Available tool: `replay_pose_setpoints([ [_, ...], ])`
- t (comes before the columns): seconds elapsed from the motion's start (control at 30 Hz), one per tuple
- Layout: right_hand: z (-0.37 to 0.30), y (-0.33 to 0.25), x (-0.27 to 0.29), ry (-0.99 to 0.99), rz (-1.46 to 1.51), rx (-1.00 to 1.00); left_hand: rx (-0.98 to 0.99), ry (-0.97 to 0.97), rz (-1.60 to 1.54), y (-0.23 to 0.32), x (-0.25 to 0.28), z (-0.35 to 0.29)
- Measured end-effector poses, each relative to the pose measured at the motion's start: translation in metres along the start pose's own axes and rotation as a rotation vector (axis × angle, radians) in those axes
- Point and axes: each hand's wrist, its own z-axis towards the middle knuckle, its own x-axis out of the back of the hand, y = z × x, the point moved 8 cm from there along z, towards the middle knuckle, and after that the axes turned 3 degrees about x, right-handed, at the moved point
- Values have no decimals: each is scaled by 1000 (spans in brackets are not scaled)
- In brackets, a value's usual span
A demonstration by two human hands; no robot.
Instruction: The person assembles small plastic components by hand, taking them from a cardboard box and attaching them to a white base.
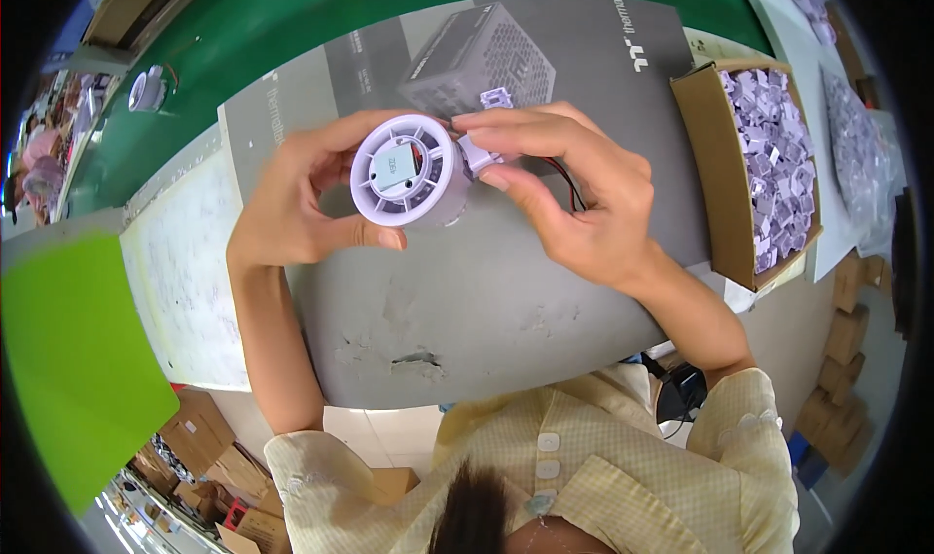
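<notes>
My left hand is wrapped round a lilac, round fan housing, thumb below and fingers mostly hidden behind it. The housing's open spoked face, with a pale square label at its hub, is turned up toward me. At the housing's right side my right hand pinches a small lilac plastic piece between thumb and fingers, touching the housing. Dark and red wires hang under the right fingers. Just beyond that hand lies another small lilac plastic piece.
A worn grey printed cardboard sheet covers the work surface. To the right stands a cardboard box filled with small lilac pieces. A second round lilac fan unit sits on the green surface at the far left.
</notes>
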Motion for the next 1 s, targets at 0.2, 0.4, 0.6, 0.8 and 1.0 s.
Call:
replay_pose_setpoints([
  [0.2, -3, 11, 10, 136, 171, -135, -47, 37, -155, -4, -7, 7],
  [0.4, 5, 5, 19, 126, 62, -9, -83, 109, -129, 4, -10, 11],
  [0.6, 8, -8, 20, 84, -76, 122, -187, 57, -148, 13, -17, 14],
  [0.8, 7, -18, 24, 58, -130, 164, -238, 58, -123, 20, -20, 13],
  [1.0, 11, -17, 28, 6, -104, 122, -255, 74, -122, 19, -22, 12],
])
